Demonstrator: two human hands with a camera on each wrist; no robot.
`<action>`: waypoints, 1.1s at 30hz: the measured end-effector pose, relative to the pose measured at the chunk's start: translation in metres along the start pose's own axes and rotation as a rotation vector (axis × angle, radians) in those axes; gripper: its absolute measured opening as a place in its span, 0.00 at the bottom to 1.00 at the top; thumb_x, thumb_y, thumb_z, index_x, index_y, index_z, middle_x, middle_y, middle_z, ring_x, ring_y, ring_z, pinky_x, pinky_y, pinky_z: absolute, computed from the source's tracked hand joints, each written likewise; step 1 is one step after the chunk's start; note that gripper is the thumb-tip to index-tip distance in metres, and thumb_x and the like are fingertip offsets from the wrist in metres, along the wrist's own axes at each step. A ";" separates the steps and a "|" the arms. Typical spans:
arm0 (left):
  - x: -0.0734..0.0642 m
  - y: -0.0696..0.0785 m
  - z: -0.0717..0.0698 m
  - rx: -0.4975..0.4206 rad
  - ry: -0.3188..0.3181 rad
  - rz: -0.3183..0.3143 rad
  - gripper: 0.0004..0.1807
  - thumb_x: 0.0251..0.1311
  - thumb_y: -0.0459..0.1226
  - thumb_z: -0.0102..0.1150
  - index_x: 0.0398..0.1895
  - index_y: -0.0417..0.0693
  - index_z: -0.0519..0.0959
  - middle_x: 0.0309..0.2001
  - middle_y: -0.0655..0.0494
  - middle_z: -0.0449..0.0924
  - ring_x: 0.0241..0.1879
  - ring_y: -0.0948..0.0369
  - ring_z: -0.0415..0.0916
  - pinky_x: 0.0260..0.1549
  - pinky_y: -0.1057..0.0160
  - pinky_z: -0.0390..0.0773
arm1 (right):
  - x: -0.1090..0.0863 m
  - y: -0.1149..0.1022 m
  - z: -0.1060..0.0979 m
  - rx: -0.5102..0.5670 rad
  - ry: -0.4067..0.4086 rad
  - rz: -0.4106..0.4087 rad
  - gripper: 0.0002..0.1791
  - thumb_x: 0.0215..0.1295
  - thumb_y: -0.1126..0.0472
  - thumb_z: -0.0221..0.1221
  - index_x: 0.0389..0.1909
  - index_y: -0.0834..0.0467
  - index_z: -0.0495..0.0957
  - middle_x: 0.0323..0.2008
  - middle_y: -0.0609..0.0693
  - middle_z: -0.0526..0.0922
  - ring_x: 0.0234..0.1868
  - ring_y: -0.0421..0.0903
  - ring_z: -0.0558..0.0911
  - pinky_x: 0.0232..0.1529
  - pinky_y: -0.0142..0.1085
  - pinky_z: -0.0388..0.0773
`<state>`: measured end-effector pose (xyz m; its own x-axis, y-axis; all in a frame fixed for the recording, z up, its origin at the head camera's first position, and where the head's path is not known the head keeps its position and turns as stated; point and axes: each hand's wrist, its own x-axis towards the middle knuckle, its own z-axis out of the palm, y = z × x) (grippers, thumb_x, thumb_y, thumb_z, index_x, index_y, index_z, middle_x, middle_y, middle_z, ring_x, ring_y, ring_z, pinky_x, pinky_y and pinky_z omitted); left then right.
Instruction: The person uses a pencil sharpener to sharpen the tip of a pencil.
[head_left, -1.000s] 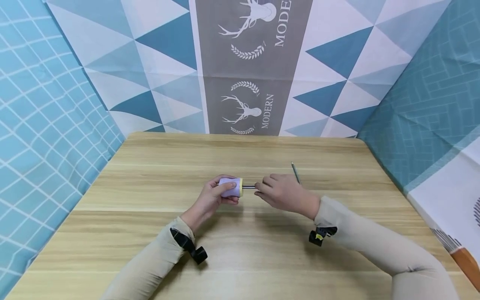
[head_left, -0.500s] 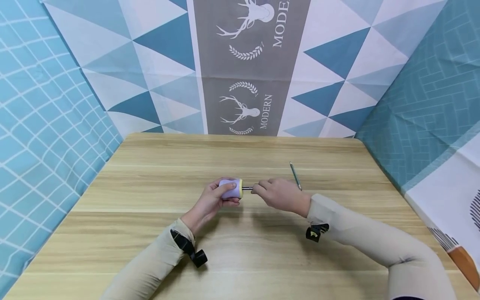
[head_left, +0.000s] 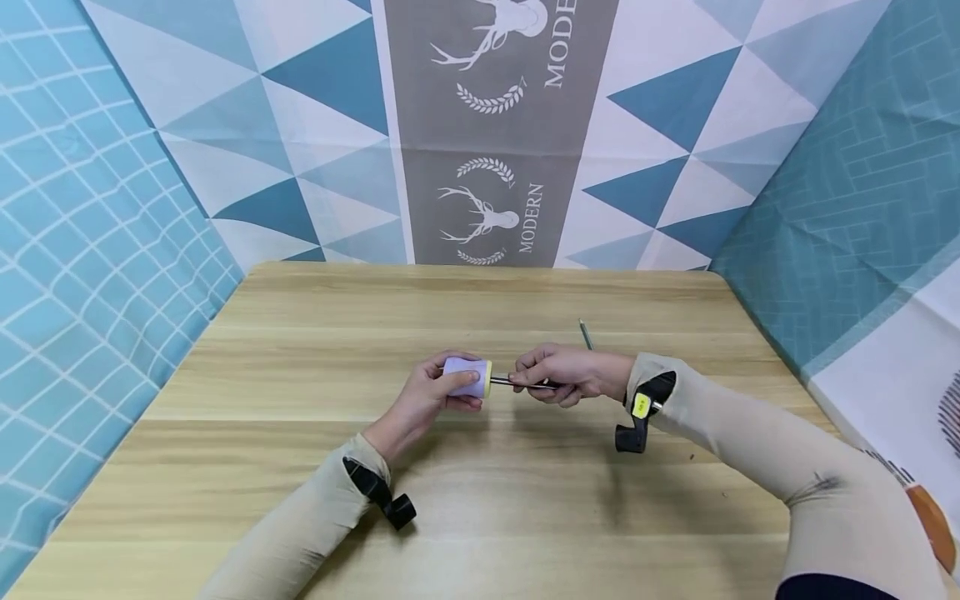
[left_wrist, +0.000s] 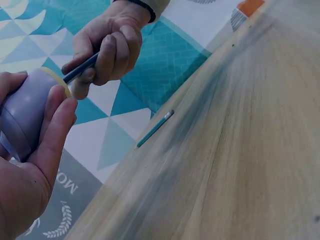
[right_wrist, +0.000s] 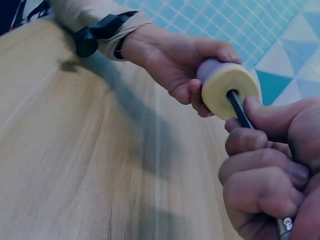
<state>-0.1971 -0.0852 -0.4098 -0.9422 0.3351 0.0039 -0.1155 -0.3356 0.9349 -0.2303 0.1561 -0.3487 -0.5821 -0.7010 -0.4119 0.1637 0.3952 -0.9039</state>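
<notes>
A lilac pencil sharpener (head_left: 463,377) with a yellow front face lies on its side in my left hand (head_left: 417,402), held above the table between thumb and fingers. Its hole, clear in the right wrist view, has the tip end of a dark pencil (right_wrist: 241,111) in it. My right hand (head_left: 562,372) grips that pencil close to the sharpener, fingers curled round the shaft. The silvery far end of the pencil pokes out below the curled fingers in the right wrist view. How deep the point goes is hidden inside the sharpener (right_wrist: 220,100).
A second pencil, green (left_wrist: 155,129), lies on the wooden table (head_left: 337,308) beyond my right hand, partly hidden by it in the head view. A few tiny dark specks dot the tabletop at right. Patterned cloths (head_left: 330,133) stand behind the table and along both sides.
My right hand has turned over at the wrist, and more of the pencil's shaft shows under it. The left hand and sharpener have barely moved.
</notes>
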 end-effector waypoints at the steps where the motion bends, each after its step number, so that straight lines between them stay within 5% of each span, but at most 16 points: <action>1: 0.000 0.000 0.000 0.005 -0.002 0.007 0.14 0.60 0.26 0.57 0.50 0.35 0.78 0.37 0.44 0.77 0.23 0.57 0.83 0.31 0.57 0.89 | 0.001 0.000 -0.001 0.033 -0.015 0.032 0.11 0.76 0.60 0.51 0.33 0.61 0.73 0.13 0.46 0.61 0.09 0.35 0.53 0.07 0.26 0.47; 4: 0.001 0.000 -0.001 0.006 -0.004 0.016 0.14 0.61 0.25 0.56 0.49 0.37 0.79 0.35 0.44 0.78 0.23 0.57 0.83 0.30 0.57 0.89 | 0.002 0.001 -0.002 -0.048 0.006 -0.006 0.11 0.76 0.59 0.52 0.34 0.62 0.73 0.14 0.47 0.65 0.09 0.36 0.55 0.08 0.27 0.51; 7: 0.001 0.001 -0.002 -0.002 -0.002 0.009 0.13 0.61 0.25 0.56 0.48 0.39 0.80 0.34 0.44 0.78 0.22 0.56 0.84 0.29 0.58 0.89 | -0.002 0.001 0.002 -0.292 0.130 -0.154 0.10 0.73 0.56 0.56 0.36 0.58 0.77 0.18 0.47 0.74 0.12 0.38 0.63 0.11 0.29 0.61; 10: 0.002 0.002 -0.002 -0.009 0.004 -0.005 0.12 0.61 0.26 0.56 0.48 0.39 0.81 0.34 0.43 0.79 0.23 0.57 0.84 0.29 0.58 0.89 | -0.009 0.003 0.008 -0.631 0.319 -0.378 0.07 0.69 0.55 0.62 0.40 0.55 0.80 0.24 0.45 0.78 0.19 0.39 0.71 0.17 0.31 0.70; 15: 0.003 0.006 -0.002 -0.048 0.035 -0.007 0.11 0.61 0.27 0.55 0.46 0.41 0.79 0.35 0.43 0.78 0.22 0.58 0.83 0.28 0.59 0.89 | -0.012 0.014 0.015 -1.340 0.601 -0.820 0.09 0.66 0.56 0.65 0.40 0.57 0.79 0.26 0.46 0.76 0.22 0.40 0.73 0.19 0.31 0.74; 18: 0.002 0.007 -0.002 -0.066 0.050 -0.006 0.10 0.62 0.27 0.55 0.46 0.40 0.78 0.35 0.43 0.77 0.22 0.58 0.82 0.28 0.60 0.89 | -0.006 0.020 0.014 -1.707 0.727 -1.047 0.10 0.76 0.57 0.53 0.37 0.59 0.78 0.25 0.48 0.76 0.21 0.42 0.74 0.15 0.29 0.73; 21: 0.002 0.006 -0.001 -0.066 0.054 -0.015 0.11 0.62 0.27 0.55 0.47 0.39 0.79 0.35 0.42 0.77 0.21 0.58 0.82 0.28 0.60 0.89 | -0.001 0.024 0.013 -1.921 0.793 -1.167 0.19 0.82 0.59 0.39 0.35 0.59 0.77 0.24 0.49 0.77 0.19 0.42 0.74 0.12 0.27 0.71; 24: 0.002 0.005 -0.001 -0.061 0.055 -0.022 0.11 0.63 0.27 0.55 0.47 0.39 0.79 0.35 0.42 0.76 0.21 0.58 0.83 0.29 0.59 0.89 | 0.001 0.025 0.014 -1.976 0.788 -1.201 0.22 0.83 0.61 0.34 0.34 0.59 0.76 0.24 0.49 0.79 0.18 0.42 0.73 0.12 0.27 0.71; 26: 0.001 0.004 -0.001 -0.053 0.057 -0.020 0.10 0.63 0.26 0.54 0.46 0.40 0.80 0.36 0.42 0.76 0.21 0.58 0.82 0.29 0.58 0.89 | 0.003 0.025 0.016 -1.916 0.752 -1.198 0.23 0.83 0.59 0.34 0.33 0.60 0.75 0.22 0.48 0.79 0.17 0.41 0.71 0.11 0.27 0.69; 30: 0.000 0.003 0.000 -0.032 0.059 -0.012 0.10 0.62 0.26 0.56 0.46 0.40 0.79 0.37 0.43 0.76 0.21 0.57 0.82 0.29 0.59 0.89 | 0.004 0.025 0.019 -1.599 0.629 -1.089 0.20 0.81 0.55 0.40 0.29 0.58 0.72 0.15 0.44 0.72 0.13 0.36 0.64 0.10 0.25 0.60; 33: 0.001 0.002 0.000 -0.015 0.045 -0.003 0.11 0.62 0.26 0.57 0.47 0.37 0.79 0.36 0.44 0.77 0.21 0.57 0.83 0.29 0.58 0.89 | 0.002 0.021 0.017 -1.272 0.497 -0.922 0.16 0.76 0.57 0.53 0.25 0.56 0.68 0.13 0.40 0.66 0.13 0.32 0.59 0.11 0.24 0.56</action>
<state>-0.1981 -0.0853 -0.4080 -0.9550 0.2961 -0.0157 -0.1230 -0.3475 0.9296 -0.2143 0.1531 -0.3706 -0.3300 -0.8130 0.4797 -0.9331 0.3577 -0.0356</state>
